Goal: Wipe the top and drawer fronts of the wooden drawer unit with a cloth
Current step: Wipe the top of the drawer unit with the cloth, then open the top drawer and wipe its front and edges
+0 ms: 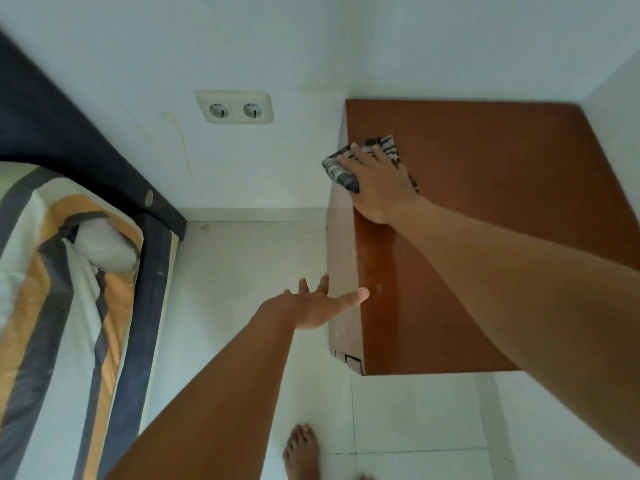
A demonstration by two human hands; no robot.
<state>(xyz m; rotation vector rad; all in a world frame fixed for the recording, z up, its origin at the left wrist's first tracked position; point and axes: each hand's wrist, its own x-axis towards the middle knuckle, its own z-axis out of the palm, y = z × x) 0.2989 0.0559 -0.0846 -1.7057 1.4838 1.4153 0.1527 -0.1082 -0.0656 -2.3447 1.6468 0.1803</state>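
Note:
The wooden drawer unit [485, 202] stands in the room's corner, its reddish-brown top facing me. A grey-and-white patterned cloth [341, 168] lies on the top's far left edge and hangs slightly over the side. My right hand [379, 181] presses flat on the cloth with straight fingers. My left hand [318, 306] is spread, its thumb touching the top's left edge while the fingers lie against the unit's left side panel [341, 265]. The drawer fronts are hidden from this angle.
A bed [69, 271] with a striped cover and dark frame fills the left. A double wall socket [234, 108] sits on the white wall behind. White floor tiles [242, 289] lie between bed and unit. My bare foot [302, 452] stands near the bottom edge.

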